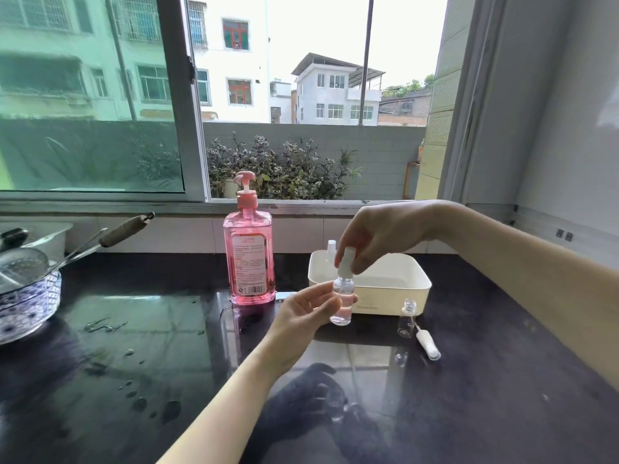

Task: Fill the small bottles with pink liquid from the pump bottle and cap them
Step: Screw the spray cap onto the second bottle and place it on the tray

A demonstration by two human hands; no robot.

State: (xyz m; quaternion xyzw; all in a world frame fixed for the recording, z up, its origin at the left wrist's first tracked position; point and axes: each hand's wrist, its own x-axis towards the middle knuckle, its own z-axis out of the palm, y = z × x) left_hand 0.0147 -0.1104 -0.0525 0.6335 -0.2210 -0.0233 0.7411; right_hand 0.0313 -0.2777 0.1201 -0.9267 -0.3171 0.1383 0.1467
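Observation:
My left hand (pixel 303 314) grips a small clear bottle (pixel 342 301) with pink liquid in its lower part, held above the dark counter. From above, my right hand (pixel 378 234) pinches the white spray cap (pixel 345 262) that sits on this bottle's neck. The tall pink pump bottle (pixel 249 254) stands on the counter to the left, behind my left hand. An uncapped empty small bottle (pixel 407 318) stands to the right, and a loose white spray cap (pixel 428 344) lies beside it.
A cream plastic tub (pixel 385 284) sits behind the held bottle with another capped bottle (pixel 331 251) inside it. A patterned bowl (pixel 26 303) with a strainer and utensils stands at the left edge. Water drops dot the black counter (pixel 140 363). The window sill runs along the back.

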